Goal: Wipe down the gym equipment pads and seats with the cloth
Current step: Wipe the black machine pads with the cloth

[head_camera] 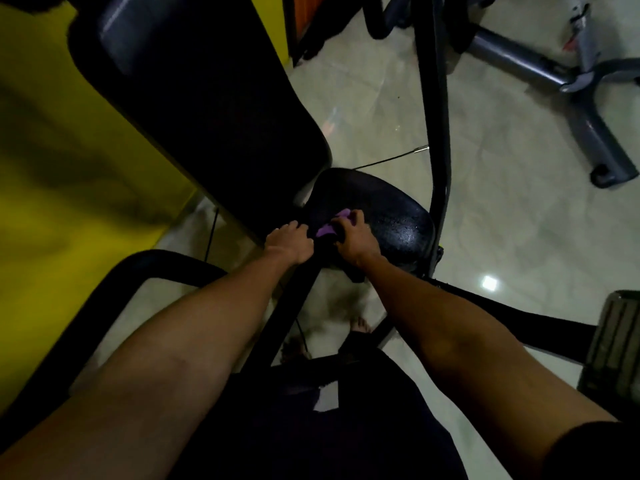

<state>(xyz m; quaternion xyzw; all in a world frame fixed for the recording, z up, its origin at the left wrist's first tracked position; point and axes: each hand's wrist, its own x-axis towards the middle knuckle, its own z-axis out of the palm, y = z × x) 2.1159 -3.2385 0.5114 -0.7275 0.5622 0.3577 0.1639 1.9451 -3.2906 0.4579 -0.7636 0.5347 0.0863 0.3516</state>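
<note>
Underfoot, pale glossy floor; yellow wall

Left forearm and right forearm: bare from wrist to elbow. Left grip and right grip: uncovered. Right upper arm: black sleeve, plain fabric, hem curved and close-fitting, ending above elbow. Lower centre: black garment over trunk and lap, finer detail lost in dim light. Beyond that: bare toes of one foot; other foot too blurred to report.
</note>
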